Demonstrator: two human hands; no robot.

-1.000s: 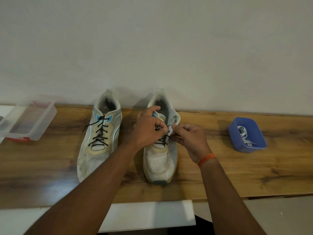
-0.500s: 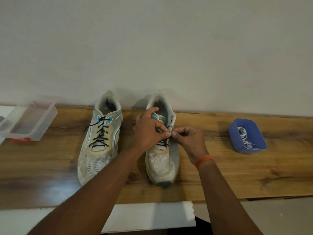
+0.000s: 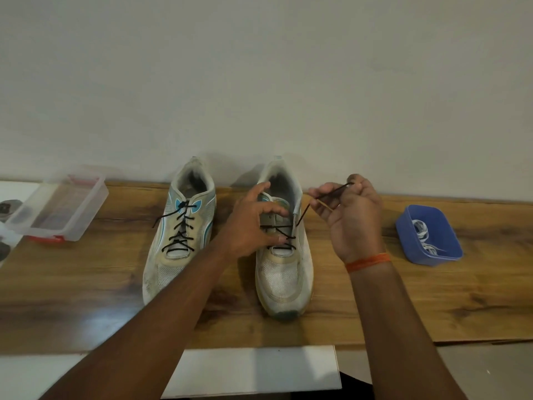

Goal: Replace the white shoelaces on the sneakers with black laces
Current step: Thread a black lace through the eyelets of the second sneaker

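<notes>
Right hand (image 3: 350, 215) raised beside the collar of the right sneaker (image 3: 284, 243), thumb and fingers pinched round the free end of the black lace (image 3: 302, 216), drawn up taut from an upper eyelet on that shoe's outer side. Left hand (image 3: 253, 223) over the tongue, fingers loosely curled, fingertips resting on the crossed rows; whether anything is pinched there, cannot tell. Lower rows of this shoe already in black, upper eyelets apparently not yet done, so probably late in the lacing. Best done by pulling the lace straight along the eyelet's line, not sideways, with the tongue and crossed rows pressed flat by the left hand; slack taken out row by row from below; both ends checked for even length before the next crossing. Just beside it on the wooden tabletop (image 3: 86, 278), toward the left, the left sneaker (image 3: 180, 235), laced in black with the ends loose at the top. Well apart to the right, a blue plastic tub (image 3: 415, 226) holding a bundle of white laces (image 3: 425, 238). At the far left edge, a clear plastic container (image 3: 57, 209) on a red lid; contents unclear.
</notes>
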